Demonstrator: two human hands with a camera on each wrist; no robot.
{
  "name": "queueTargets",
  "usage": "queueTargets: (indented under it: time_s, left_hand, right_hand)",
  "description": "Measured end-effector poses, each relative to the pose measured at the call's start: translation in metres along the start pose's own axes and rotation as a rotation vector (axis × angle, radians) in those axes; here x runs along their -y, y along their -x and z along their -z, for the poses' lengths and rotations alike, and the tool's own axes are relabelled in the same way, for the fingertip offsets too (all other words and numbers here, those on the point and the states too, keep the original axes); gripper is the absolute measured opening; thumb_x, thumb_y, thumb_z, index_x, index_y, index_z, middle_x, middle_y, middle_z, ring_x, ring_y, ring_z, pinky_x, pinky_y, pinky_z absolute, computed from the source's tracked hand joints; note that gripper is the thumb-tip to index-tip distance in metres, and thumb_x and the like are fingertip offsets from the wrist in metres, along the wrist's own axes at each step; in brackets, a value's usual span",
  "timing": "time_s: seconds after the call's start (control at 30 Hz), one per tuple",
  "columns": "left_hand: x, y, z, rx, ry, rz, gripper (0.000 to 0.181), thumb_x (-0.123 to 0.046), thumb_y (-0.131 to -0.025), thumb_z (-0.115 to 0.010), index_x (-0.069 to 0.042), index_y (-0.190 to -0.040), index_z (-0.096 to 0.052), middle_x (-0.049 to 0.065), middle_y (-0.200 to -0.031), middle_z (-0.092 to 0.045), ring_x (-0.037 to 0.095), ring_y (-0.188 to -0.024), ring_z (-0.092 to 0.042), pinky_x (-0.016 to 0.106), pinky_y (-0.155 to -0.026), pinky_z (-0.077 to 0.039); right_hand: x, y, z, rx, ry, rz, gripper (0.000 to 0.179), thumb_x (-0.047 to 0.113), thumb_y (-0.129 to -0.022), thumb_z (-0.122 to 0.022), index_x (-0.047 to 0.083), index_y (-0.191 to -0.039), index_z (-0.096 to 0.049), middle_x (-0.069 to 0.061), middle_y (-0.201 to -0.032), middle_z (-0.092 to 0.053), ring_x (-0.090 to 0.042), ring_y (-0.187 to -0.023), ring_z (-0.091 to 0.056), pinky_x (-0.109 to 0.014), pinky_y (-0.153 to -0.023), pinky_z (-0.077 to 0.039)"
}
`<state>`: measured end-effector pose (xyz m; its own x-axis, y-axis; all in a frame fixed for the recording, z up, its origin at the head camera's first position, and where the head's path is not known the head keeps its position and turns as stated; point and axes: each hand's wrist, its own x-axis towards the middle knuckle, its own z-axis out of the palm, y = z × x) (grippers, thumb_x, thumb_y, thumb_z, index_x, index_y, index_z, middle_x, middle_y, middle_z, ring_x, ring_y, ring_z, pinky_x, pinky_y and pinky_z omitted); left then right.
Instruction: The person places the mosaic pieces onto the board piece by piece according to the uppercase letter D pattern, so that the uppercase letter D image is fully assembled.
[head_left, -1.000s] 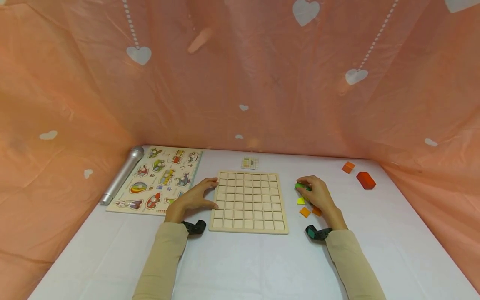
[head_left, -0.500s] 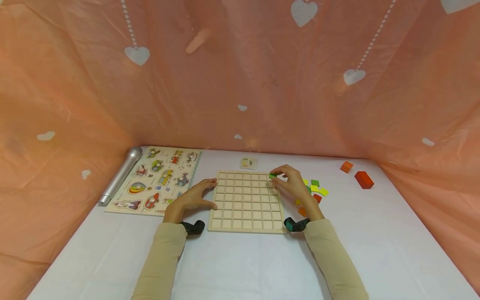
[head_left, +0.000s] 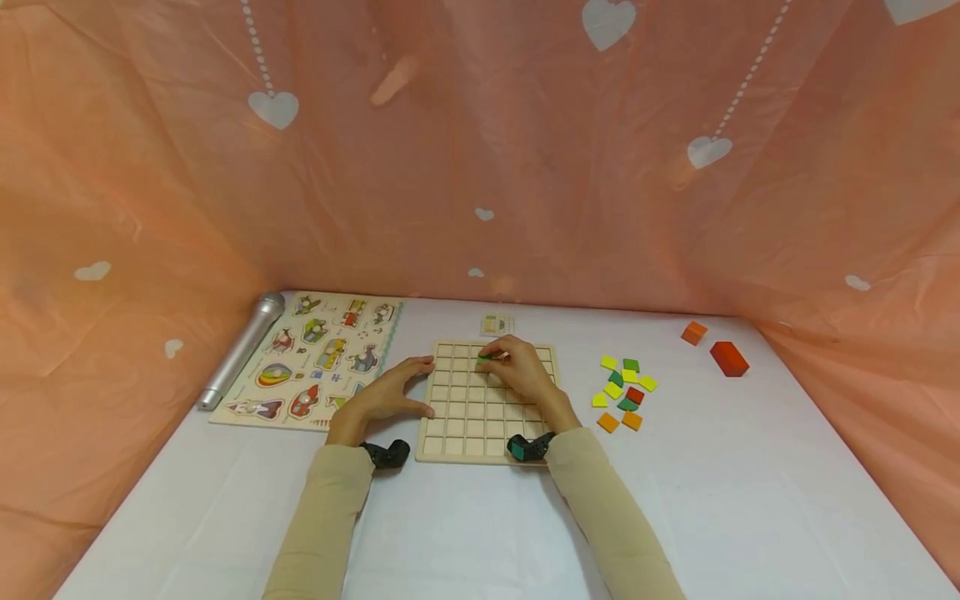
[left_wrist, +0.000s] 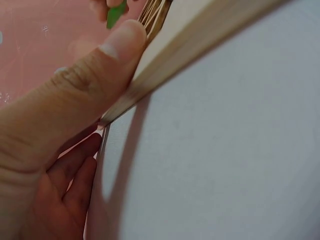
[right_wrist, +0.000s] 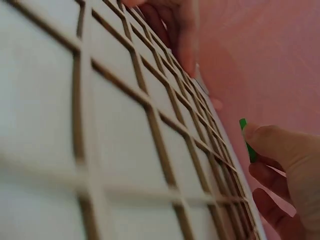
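A square wooden grid board (head_left: 476,409) lies flat on the table, its cells bare where they show. My right hand (head_left: 522,371) is over the upper middle of the board and pinches a green tile (head_left: 485,358) between thumb and fingers. In the right wrist view the green tile (right_wrist: 248,140) stands edge-on, a little off the grid. My left hand (head_left: 388,392) rests at the board's left edge, thumb and fingers spread along it and touching it. In the left wrist view the thumb (left_wrist: 95,70) lies against the wooden rim.
Right of the board lie several loose yellow, green, orange and red tiles (head_left: 628,377). Beyond them are an orange block (head_left: 693,333) and a red block (head_left: 729,359). A small pattern card (head_left: 497,325) sits behind the board. At left are a picture puzzle (head_left: 315,358) and a silver microphone (head_left: 243,350).
My right hand has picked a green tile from the loose tiles and carried it left, over the board. My left hand has stayed at the board's edge.
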<state>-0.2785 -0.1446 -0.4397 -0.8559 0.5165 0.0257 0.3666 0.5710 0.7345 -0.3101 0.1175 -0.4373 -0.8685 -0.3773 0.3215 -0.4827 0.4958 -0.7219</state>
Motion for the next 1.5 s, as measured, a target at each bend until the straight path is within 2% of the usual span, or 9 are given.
queueTargets:
  time_s: [0.17, 0.43, 0.53, 0.9, 1.07, 1.23, 1.33, 1.5]
  left_hand:
    - [-0.001, 0.001, 0.001, -0.006, -0.008, -0.017, 0.081, -0.027, -0.071, -0.081, 0.004, -0.136, -0.042, 0.015, -0.150, -0.029, 0.035, -0.138, -0.021, 0.048, -0.113, -0.019]
    - [0.000, 0.001, 0.002, -0.013, 0.002, -0.028, 0.080, -0.027, -0.071, -0.081, 0.004, -0.135, -0.043, 0.016, -0.149, -0.030, 0.035, -0.138, -0.022, 0.048, -0.113, -0.020]
    - [0.002, 0.000, 0.001, -0.010, -0.002, -0.032, 0.080, -0.027, -0.072, -0.080, 0.004, -0.135, -0.043, 0.016, -0.149, -0.029, 0.035, -0.138, -0.022, 0.048, -0.113, -0.020]
    - [0.002, -0.001, 0.001, 0.004, 0.010, -0.040, 0.081, -0.028, -0.073, -0.079, 0.004, -0.137, -0.041, 0.015, -0.150, -0.028, 0.035, -0.139, -0.021, 0.049, -0.113, -0.020]
    - [0.002, -0.002, 0.000, 0.001, -0.003, -0.036, 0.081, -0.028, -0.073, -0.079, 0.003, -0.137, -0.041, 0.015, -0.150, -0.028, 0.034, -0.138, -0.022, 0.048, -0.113, -0.020]
    - [0.003, -0.002, 0.000, -0.002, -0.004, -0.032, 0.081, -0.027, -0.072, -0.080, 0.003, -0.137, -0.041, 0.015, -0.149, -0.029, 0.034, -0.138, -0.022, 0.048, -0.113, -0.020]
    - [0.003, -0.002, 0.000, -0.001, 0.003, -0.025, 0.082, -0.027, -0.072, -0.080, 0.003, -0.137, -0.041, 0.015, -0.150, -0.029, 0.034, -0.139, -0.021, 0.047, -0.113, -0.019]
    - [0.002, -0.002, 0.001, 0.001, 0.006, -0.014, 0.084, -0.027, -0.071, -0.081, 0.003, -0.138, -0.040, 0.014, -0.150, -0.028, 0.033, -0.139, -0.020, 0.047, -0.114, -0.018]
  right_hand:
    - [0.007, -0.007, -0.016, 0.013, -0.023, -0.004, 0.015, 0.011, -0.085, -0.068, 0.005, -0.099, -0.069, -0.007, -0.102, -0.062, -0.018, -0.091, -0.060, -0.023, -0.079, -0.053]
    - [0.011, -0.013, -0.033, -0.014, 0.071, 0.044, 0.011, 0.010, -0.084, -0.069, 0.006, -0.094, -0.071, -0.007, -0.098, -0.065, -0.019, -0.090, -0.060, -0.031, -0.079, -0.051]
    - [0.011, -0.014, -0.037, -0.039, 0.115, 0.041, 0.010, 0.011, -0.083, -0.070, 0.008, -0.092, -0.072, -0.005, -0.098, -0.066, -0.018, -0.090, -0.060, -0.031, -0.080, -0.050]
    - [0.010, -0.013, -0.044, -0.097, 0.152, 0.081, 0.010, 0.010, -0.082, -0.070, 0.006, -0.091, -0.072, -0.006, -0.098, -0.068, -0.022, -0.094, -0.059, -0.034, -0.085, -0.049]
    - [0.010, -0.011, -0.041, -0.066, 0.110, 0.105, 0.013, 0.008, -0.082, -0.070, 0.003, -0.095, -0.071, -0.013, -0.104, -0.064, -0.029, -0.100, -0.057, -0.042, -0.089, -0.047]
    - [0.009, -0.008, -0.033, -0.038, -0.003, 0.081, 0.027, 0.005, -0.083, -0.068, 0.001, -0.110, -0.064, -0.017, -0.108, -0.057, -0.031, -0.100, -0.058, -0.043, -0.085, -0.050]
    - [0.008, -0.005, -0.021, -0.034, -0.054, 0.086, 0.032, 0.005, -0.085, -0.066, 0.000, -0.116, -0.059, -0.020, -0.109, -0.056, -0.032, -0.101, -0.057, -0.042, -0.086, -0.050]
    - [0.001, 0.003, 0.010, -0.069, -0.026, 0.109, 0.034, 0.006, -0.086, -0.066, 0.002, -0.118, -0.059, -0.019, -0.107, -0.058, -0.031, -0.097, -0.057, -0.039, -0.080, -0.053]
